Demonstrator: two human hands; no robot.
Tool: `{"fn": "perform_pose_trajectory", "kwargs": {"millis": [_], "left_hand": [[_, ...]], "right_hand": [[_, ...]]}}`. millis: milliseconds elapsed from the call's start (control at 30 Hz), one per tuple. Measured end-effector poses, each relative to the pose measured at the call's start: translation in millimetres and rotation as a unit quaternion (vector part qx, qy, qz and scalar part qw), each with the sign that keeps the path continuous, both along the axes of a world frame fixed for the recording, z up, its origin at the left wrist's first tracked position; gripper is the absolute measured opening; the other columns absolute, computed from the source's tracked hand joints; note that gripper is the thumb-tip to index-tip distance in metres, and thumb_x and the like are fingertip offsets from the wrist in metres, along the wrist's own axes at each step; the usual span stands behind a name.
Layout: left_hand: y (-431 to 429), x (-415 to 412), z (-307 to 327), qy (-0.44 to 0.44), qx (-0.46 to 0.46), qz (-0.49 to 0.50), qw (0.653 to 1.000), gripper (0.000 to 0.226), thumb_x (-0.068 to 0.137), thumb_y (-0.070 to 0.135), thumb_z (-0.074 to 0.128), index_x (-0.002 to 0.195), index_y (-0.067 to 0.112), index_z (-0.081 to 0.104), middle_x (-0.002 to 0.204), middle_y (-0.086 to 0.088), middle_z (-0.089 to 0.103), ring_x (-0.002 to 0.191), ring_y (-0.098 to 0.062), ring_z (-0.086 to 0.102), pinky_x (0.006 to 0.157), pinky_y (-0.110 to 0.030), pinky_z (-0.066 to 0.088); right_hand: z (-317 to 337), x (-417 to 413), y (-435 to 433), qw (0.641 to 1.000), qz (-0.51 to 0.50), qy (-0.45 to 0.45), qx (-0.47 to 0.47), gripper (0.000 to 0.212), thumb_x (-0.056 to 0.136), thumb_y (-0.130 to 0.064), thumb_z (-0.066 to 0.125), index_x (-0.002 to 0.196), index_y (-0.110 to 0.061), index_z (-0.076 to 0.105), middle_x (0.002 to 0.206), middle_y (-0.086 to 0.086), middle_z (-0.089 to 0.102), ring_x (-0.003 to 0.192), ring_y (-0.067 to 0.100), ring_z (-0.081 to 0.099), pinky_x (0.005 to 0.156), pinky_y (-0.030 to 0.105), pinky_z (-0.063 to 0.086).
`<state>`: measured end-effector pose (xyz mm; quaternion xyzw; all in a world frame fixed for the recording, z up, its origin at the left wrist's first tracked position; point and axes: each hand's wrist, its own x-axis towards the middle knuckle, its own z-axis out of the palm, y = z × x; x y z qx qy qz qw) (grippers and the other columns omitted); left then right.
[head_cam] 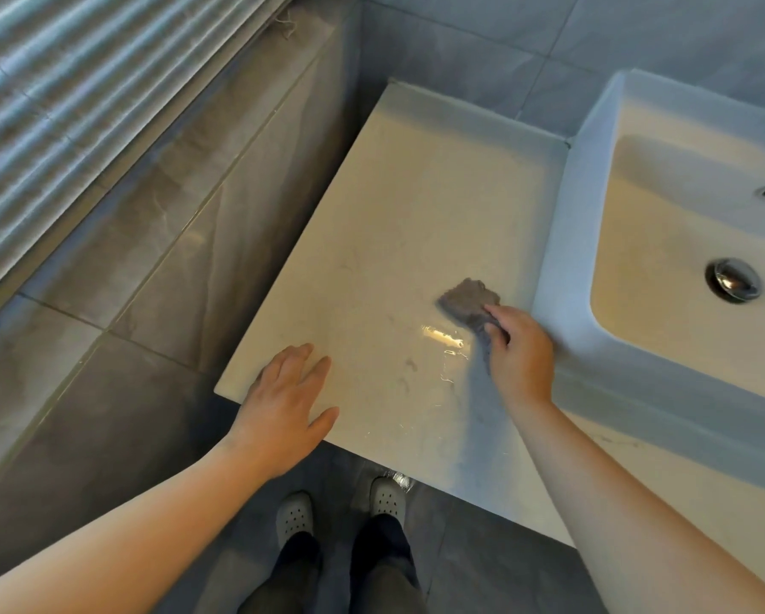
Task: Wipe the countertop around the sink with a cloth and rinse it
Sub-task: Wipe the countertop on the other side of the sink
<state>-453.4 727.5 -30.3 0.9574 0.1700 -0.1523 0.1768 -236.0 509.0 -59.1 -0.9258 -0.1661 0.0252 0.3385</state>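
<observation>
right hand (521, 352) grips cloth (470, 300) on countertop (398, 206), centre-right beside sink (562, 241) | left hand (285, 401) flat, fingers straight, lower-left edge

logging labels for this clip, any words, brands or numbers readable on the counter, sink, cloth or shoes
No text can be read anywhere in this view.
The countertop, sink, cloth and shoes show no print, label or number.
The drain plug shows only glare.
</observation>
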Motion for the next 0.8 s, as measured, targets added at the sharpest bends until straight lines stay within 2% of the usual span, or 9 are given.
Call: {"fn": "perform_pose_trajectory", "kwargs": {"millis": [100,200,333,400,467,567,633,733,800], "left_hand": [[0.6,-4.7,-6.2,0.014,0.017,-0.011,1.000,0.085,0.078,0.067,0.011,0.150,0.022,0.019,0.158,-0.005,0.010,0.144,-0.026,0.007,0.115,-0.041,0.017],[2.6,-5.1,-7.5,0.012,0.029,-0.015,0.999,0.082,0.080,0.066,0.016,0.149,0.022,0.024,0.156,-0.007,0.017,0.143,-0.028,0.013,0.113,-0.043,0.020],[3.6,-5.5,-9.3,0.015,0.039,-0.023,0.999,0.081,0.081,0.067,0.019,0.148,0.021,0.027,0.155,-0.008,0.021,0.142,-0.029,0.017,0.111,-0.045,0.023],[3.4,-6.0,-9.9,0.013,0.041,-0.025,0.999,0.082,0.080,0.067,0.018,0.148,0.021,0.025,0.156,-0.007,0.019,0.142,-0.028,0.016,0.112,-0.044,0.021],[3.1,-5.3,-9.3,0.016,0.040,-0.027,0.999,0.085,0.078,0.069,0.014,0.149,0.022,0.020,0.157,-0.006,0.013,0.143,-0.027,0.011,0.114,-0.043,0.017],[4.1,-4.6,-10.6,0.014,0.039,-0.030,0.999,0.087,0.077,0.069,0.010,0.150,0.024,0.016,0.158,-0.004,0.009,0.144,-0.026,0.007,0.115,-0.042,0.015],[4.3,-4.9,-12.1,0.012,0.044,-0.031,0.998,0.086,0.078,0.070,0.012,0.150,0.023,0.018,0.158,-0.005,0.011,0.144,-0.026,0.009,0.114,-0.042,0.017],[3.8,-5.5,-13.1,0.013,0.047,-0.030,0.998,0.085,0.078,0.070,0.013,0.150,0.023,0.018,0.157,-0.005,0.012,0.144,-0.027,0.010,0.114,-0.043,0.018],[3.4,-5.1,-13.4,0.016,0.054,-0.033,0.998,0.087,0.077,0.071,0.010,0.150,0.024,0.014,0.158,-0.004,0.008,0.144,-0.026,0.007,0.114,-0.042,0.017]], "right_hand": [[-12.7,-18.8,6.7,0.999,-0.023,-0.019,0.016,0.029,0.092,-0.011,0.056,0.120,-0.009,0.065,0.123,0.007,0.064,0.114,0.024,0.056,0.096,0.023,0.037],[-16.9,-47.3,12.0,0.999,-0.006,-0.029,0.027,0.028,0.093,-0.017,0.057,0.118,-0.011,0.066,0.121,0.006,0.064,0.112,0.022,0.055,0.098,0.021,0.034],[-14.5,-93.1,17.8,0.999,0.030,-0.028,0.019,0.033,0.093,-0.028,0.048,0.117,-0.014,0.068,0.117,0.002,0.066,0.110,0.018,0.055,0.096,0.020,0.035],[-9.6,-110.5,20.5,0.999,0.034,-0.023,0.014,0.031,0.093,-0.026,0.051,0.116,-0.015,0.069,0.116,0.000,0.067,0.109,0.017,0.056,0.097,0.017,0.033],[-1.2,-120.0,22.8,0.999,0.024,0.019,0.045,0.025,0.091,-0.016,0.060,0.113,-0.017,0.070,0.113,-0.004,0.068,0.108,0.014,0.057,0.098,0.021,0.040],[18.0,-120.3,17.2,0.987,-0.019,0.096,0.129,0.027,0.088,-0.011,0.065,0.112,-0.022,0.070,0.106,-0.013,0.066,0.104,0.006,0.060,0.093,0.023,0.047],[30.8,-108.0,6.5,0.982,-0.059,0.085,0.157,0.027,0.088,-0.012,0.065,0.112,-0.023,0.069,0.107,-0.012,0.067,0.104,0.006,0.061,0.091,0.021,0.045],[32.0,-75.0,-16.0,0.986,-0.132,0.003,0.103,0.025,0.089,-0.013,0.063,0.113,-0.018,0.069,0.111,-0.003,0.069,0.104,0.015,0.061,0.086,0.023,0.042],[23.8,-54.1,-29.0,0.981,-0.184,-0.016,0.055,0.027,0.091,-0.015,0.061,0.116,-0.016,0.068,0.115,0.000,0.069,0.105,0.019,0.062,0.084,0.023,0.042]]}}
